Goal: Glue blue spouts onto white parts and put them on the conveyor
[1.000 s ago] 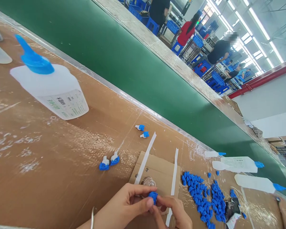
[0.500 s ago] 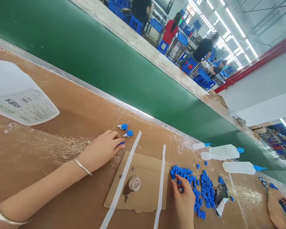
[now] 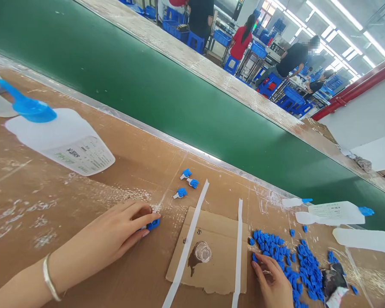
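Broadly, a brown tabletop (image 3: 141, 278) bears a taped cardboard sheet (image 3: 224, 265) and, to its right, a heap of blue pieces (image 3: 309, 269). Flanking the sheet, the left hand (image 3: 125, 229) and right hand (image 3: 274, 280) both pinch. A clear cup (image 3: 202, 252) sits on the cardboard. Smallest, a blue-and-white part (image 3: 153, 224) is in the left pinch, one blue piece (image 3: 254, 257) in the right.

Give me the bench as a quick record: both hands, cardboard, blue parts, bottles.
Left hand: fingertips at a blue part, grip partly hidden
Right hand: fingertips at a blue piece, beside the loose pile
Cardboard: small clear container on top; two white strips across
Blue-and-white parts: three, near the left strip
Bottles: whitish, several blue-tipped, both sides
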Motion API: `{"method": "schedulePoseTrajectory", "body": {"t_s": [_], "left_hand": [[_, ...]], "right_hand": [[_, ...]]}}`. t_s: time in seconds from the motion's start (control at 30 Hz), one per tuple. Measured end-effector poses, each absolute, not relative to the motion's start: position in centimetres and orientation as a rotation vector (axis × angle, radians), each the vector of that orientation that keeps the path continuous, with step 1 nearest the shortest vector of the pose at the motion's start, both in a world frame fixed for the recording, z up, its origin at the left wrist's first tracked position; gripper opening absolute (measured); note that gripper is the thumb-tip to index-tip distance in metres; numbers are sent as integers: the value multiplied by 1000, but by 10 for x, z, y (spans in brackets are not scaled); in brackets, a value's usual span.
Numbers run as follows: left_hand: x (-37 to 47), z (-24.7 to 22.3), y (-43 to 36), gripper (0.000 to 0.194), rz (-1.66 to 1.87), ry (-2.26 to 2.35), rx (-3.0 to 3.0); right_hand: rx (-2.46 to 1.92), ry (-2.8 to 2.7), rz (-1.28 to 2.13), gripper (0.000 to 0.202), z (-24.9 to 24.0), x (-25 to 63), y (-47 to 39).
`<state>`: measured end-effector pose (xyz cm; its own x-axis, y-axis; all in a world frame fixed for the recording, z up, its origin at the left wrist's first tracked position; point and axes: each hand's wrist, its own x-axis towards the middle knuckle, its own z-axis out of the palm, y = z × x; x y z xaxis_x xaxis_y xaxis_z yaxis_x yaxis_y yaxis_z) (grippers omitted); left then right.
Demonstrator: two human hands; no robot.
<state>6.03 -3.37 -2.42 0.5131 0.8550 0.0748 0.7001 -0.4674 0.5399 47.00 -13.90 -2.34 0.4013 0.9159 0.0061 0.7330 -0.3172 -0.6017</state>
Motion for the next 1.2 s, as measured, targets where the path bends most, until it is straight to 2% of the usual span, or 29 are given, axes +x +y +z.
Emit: {"method": "schedulePoseTrajectory", "body": {"t_s": [0.23, 0.53, 0.63, 0.8, 1.0, 1.2], "left_hand": [[82, -16, -21, 18, 220, 1252, 2592], [106, -1, -24, 36, -115, 1046, 2631], [103, -1, -34, 32, 32, 1083, 2333], [107, -17, -65, 20, 508, 995, 1458], [126, -33, -89, 68, 591, 829, 631], [122, -33, -86, 66, 604, 738, 564]], "right_hand": [[-2192, -1308, 495, 57, -25, 466, -146], [-2137, -1473, 565, 50, -22, 471, -137], [-2134, -1487, 492, 50, -10, 469, -134], [-1927, -1776, 418, 27, 12, 425, -131], [-1852, -1968, 367, 37, 18, 354, -120], [-1903, -2104, 313, 47, 11, 347, -108]]}}
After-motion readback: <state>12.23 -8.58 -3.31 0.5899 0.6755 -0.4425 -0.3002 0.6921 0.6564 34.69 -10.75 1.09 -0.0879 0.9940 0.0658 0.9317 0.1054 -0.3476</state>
